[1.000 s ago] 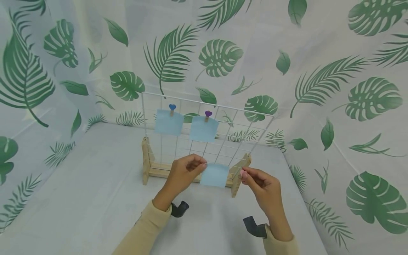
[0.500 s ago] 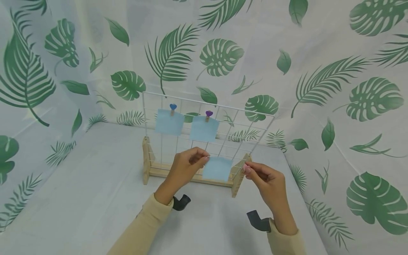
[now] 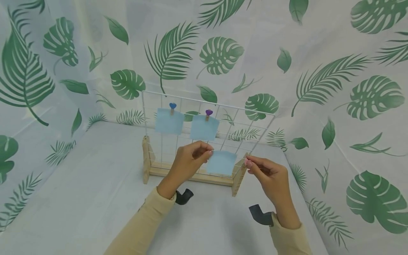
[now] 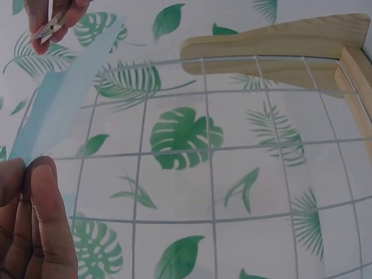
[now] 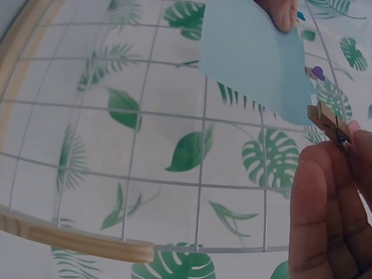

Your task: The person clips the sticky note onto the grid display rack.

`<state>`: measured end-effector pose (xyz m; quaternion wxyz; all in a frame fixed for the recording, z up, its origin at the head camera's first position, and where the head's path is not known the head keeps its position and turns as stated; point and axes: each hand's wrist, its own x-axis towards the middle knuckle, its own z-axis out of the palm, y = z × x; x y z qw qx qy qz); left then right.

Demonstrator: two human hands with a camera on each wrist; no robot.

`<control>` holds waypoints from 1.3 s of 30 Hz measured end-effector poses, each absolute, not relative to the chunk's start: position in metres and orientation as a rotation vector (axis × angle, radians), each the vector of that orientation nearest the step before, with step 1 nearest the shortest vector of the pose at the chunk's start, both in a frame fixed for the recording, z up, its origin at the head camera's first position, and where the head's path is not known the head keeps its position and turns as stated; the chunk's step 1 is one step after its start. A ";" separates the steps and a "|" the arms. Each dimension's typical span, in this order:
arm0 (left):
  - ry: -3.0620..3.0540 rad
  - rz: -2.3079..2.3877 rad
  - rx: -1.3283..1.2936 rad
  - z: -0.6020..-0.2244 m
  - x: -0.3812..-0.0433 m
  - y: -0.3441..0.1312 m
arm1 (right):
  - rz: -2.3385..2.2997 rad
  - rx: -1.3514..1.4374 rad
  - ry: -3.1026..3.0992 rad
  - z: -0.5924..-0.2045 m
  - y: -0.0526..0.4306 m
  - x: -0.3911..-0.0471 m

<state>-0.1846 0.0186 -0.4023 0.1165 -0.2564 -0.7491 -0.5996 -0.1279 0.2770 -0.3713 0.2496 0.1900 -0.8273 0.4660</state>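
My left hand (image 3: 189,161) pinches a light blue paper sheet (image 3: 221,163) by its upper left corner, in front of the wire grid. To the right, my right hand (image 3: 271,177) pinches a small wooden clothespin (image 5: 328,123) with a pink decoration, its tip close to the sheet's edge in the right wrist view. The white wire grid (image 4: 213,174) stands upright behind the held sheet. Two more blue sheets hang near its top: the left sheet (image 3: 169,122) under a blue heart clothespin (image 3: 172,107), the other sheet (image 3: 204,128) under a purple heart clothespin (image 3: 208,114).
Wooden feet, a left foot (image 3: 145,159) and a right foot (image 3: 239,180), joined by a wooden bar (image 3: 162,172), carry the grid on a white tabletop (image 3: 95,184). Leaf-patterned cloth (image 3: 255,46) hangs behind and at both sides. Dark curved pieces (image 3: 259,215) sit at both wrists.
Both hands have risen and shifted slightly right, taking the blue sheet and the pink clothespin upward in front of the grid. The two hanging sheets stay in place.
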 end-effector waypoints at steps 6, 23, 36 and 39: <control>-2.192 -1.728 -0.755 -0.394 -0.187 0.022 | 1.247 0.512 -2.260 -0.365 0.276 -0.130; -2.148 -1.741 -0.772 -0.383 -0.195 0.032 | 1.221 0.510 -2.237 -0.351 0.277 -0.138; -2.097 -1.710 -0.784 -0.372 -0.205 0.039 | 1.185 0.500 -2.261 -0.337 0.274 -0.146; -2.087 -1.711 -0.771 -0.369 -0.207 0.041 | 1.177 0.495 -2.267 -0.334 0.274 -0.148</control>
